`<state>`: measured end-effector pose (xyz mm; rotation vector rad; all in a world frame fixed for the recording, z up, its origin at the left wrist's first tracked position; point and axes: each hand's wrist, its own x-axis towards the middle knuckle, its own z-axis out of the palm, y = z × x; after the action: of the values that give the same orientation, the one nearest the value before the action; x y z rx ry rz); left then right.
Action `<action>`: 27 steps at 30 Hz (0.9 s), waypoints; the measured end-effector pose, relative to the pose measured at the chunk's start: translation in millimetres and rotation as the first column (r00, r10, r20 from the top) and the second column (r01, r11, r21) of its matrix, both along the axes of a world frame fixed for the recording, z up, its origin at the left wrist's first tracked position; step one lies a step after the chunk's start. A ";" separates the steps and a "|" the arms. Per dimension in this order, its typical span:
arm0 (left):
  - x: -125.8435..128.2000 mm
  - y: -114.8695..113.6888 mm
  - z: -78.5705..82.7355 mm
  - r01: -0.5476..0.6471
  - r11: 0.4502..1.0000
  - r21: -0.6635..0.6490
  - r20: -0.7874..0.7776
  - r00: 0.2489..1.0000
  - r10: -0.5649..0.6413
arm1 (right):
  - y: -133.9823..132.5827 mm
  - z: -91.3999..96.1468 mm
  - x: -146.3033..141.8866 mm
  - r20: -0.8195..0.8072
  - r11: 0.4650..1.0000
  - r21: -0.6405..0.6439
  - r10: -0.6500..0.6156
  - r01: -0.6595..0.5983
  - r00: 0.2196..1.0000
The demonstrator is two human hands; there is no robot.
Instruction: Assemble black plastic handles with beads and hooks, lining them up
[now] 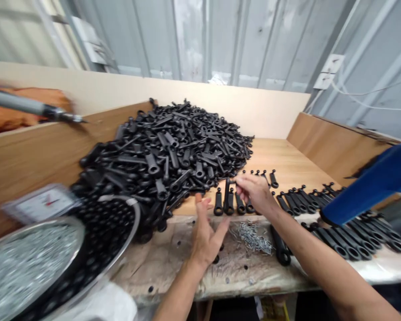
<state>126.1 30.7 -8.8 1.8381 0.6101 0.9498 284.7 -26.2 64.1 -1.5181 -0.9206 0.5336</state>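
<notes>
My left hand is open, thumb and fingers spread, just left of a row of black ring-ended arms at the front of the wooden board. It holds nothing that I can see. My right hand is closed in a pinch at the upper end of a dark arm that rises above the row. A short black stub shows between this arm and my fingertips. Below my right hand lies a small heap of silvery screws on the worn bench front.
A large pile of black arms fills the board's left. Black balls and metal pieces fill round containers beside a white dial gauge. A grey-handled driver hangs left. A blue tool stands among rows of arms at right.
</notes>
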 end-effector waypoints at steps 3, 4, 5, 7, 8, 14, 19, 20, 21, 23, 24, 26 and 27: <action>0.0 2.1 0.7 -0.068 0.998 -0.019 0.142 0.987 0.070 | -1.8 24.9 63.8 0.391 0.915 -0.023 -0.361 0.402 0.846; 0.1 3.2 0.5 -0.079 0.996 -0.031 0.192 0.978 0.083 | -5.2 31.5 86.3 0.535 0.821 -0.062 -0.453 0.567 0.714; 0.2 4.2 -0.1 -0.085 0.995 -0.046 0.228 0.969 0.094 | -9.7 36.5 107.7 0.645 0.710 -0.109 -0.482 0.696 0.593; 0.2 6.1 -1.8 -0.086 0.993 -0.075 0.244 0.964 0.102 | -19.5 40.5 144.2 0.743 0.530 -0.166 -0.487 0.831 0.459; 0.0 6.8 -3.0 -0.083 0.993 -0.086 0.226 0.969 0.100 | -23.8 39.5 158.8 0.757 0.472 -0.200 -0.482 0.858 0.441; -2.0 11.0 -12.6 -0.128 0.984 -0.123 0.098 0.985 0.140 | -29.6 12.4 209.3 0.763 0.300 -0.434 -0.378 0.849 0.524; -2.9 16.0 -19.8 -0.190 0.972 -0.139 0.047 0.979 0.199 | -14.1 -7.5 223.5 0.701 0.264 -0.607 -0.268 0.750 0.661; -2.9 16.6 -20.2 -0.196 0.971 -0.137 0.042 0.978 0.204 | -10.4 -10.7 223.8 0.684 0.261 -0.634 -0.249 0.728 0.685; -2.8 16.9 -20.4 -0.200 0.971 -0.134 0.036 0.978 0.207 | -7.0 -13.7 223.3 0.669 0.261 -0.656 -0.233 0.708 0.706; -2.1 16.7 -20.2 -0.206 0.969 -0.133 0.032 0.977 0.212 | -1.8 -18.1 220.4 0.644 0.274 -0.684 -0.209 0.676 0.736; -1.6 16.4 -20.0 -0.211 0.968 -0.134 0.035 0.975 0.217 | -0.2 -19.3 218.0 0.637 0.285 -0.689 -0.200 0.667 0.744; -0.6 15.4 -19.8 -0.211 0.967 -0.144 0.055 0.974 0.221 | 0.8 -18.5 212.1 0.639 0.312 -0.681 -0.188 0.663 0.746; -0.2 14.8 -19.7 -0.211 0.965 -0.153 0.069 0.972 0.223 | 0.7 -16.3 208.7 0.650 0.324 -0.668 -0.184 0.670 0.737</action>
<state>125.9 45.5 -28.5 1.6160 0.8183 1.0932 493.4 -25.5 47.8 -2.8986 -0.4538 0.1863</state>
